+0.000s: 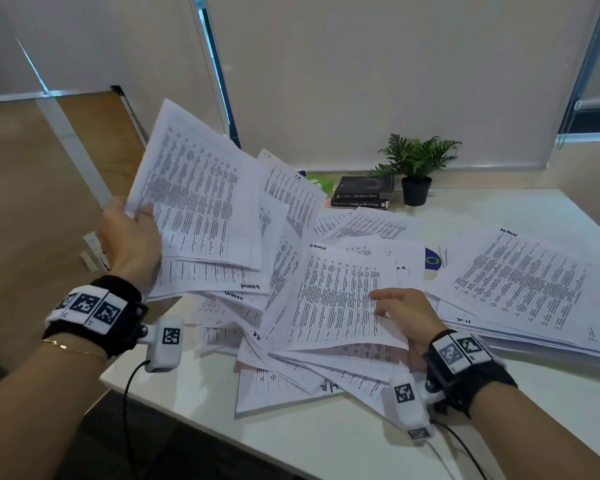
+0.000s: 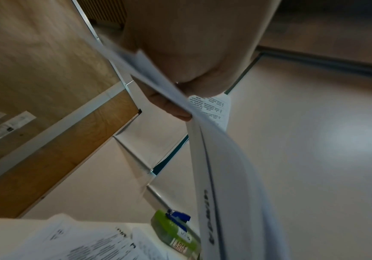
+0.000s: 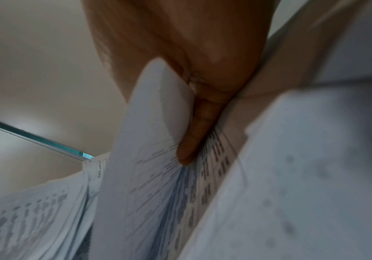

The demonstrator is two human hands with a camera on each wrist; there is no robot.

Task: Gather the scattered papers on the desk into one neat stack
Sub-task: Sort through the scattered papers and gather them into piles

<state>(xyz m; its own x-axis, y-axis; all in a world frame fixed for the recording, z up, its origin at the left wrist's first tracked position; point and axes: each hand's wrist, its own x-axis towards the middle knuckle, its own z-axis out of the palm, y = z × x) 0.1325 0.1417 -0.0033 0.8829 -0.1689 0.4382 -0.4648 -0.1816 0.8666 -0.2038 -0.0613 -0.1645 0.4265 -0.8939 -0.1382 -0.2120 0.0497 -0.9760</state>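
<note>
head view: left hand (image 1: 132,237) gripped a fanned sheaf of printed sheets (image 1: 201,199) by its near-left edge, raised above the desk's left end, pages splayed and unaligned.
head view, right: right hand (image 1: 404,315) held a second bundle of printed pages (image 1: 333,299) at its near-right corner, thumb on top, fingers underneath; bundle tilted, lower edge among the loose sheets (image 1: 284,375) on the white desk (image 1: 326,441).
head view, far right: a thicker pile of papers (image 1: 534,289) lay flat on the desk, well apart from the left sheaf, just beside the right hand.
head view, far: two dark books (image 1: 362,194) and a potted plant (image 1: 415,168) near the wall.
left wrist view: thumb and fingers (image 2: 171,109) pinched several sheet edges; pages drooped downward. Green pack labelled LARGE (image 2: 176,234) sat on the desk at the far edge, beside more paper.
right wrist view: one finger (image 3: 194,140) slotted between page layers, so a clenched hold on the bundle; heavy blur, other fingers not readable.
step: mid-gather, judged. Two handfuls up, many sheets on the desk not yet collected.
next: likely merge both handfuls, then jog edges on the desk to square them. Fanned pages could slip, so a firm pinch is needed.
</note>
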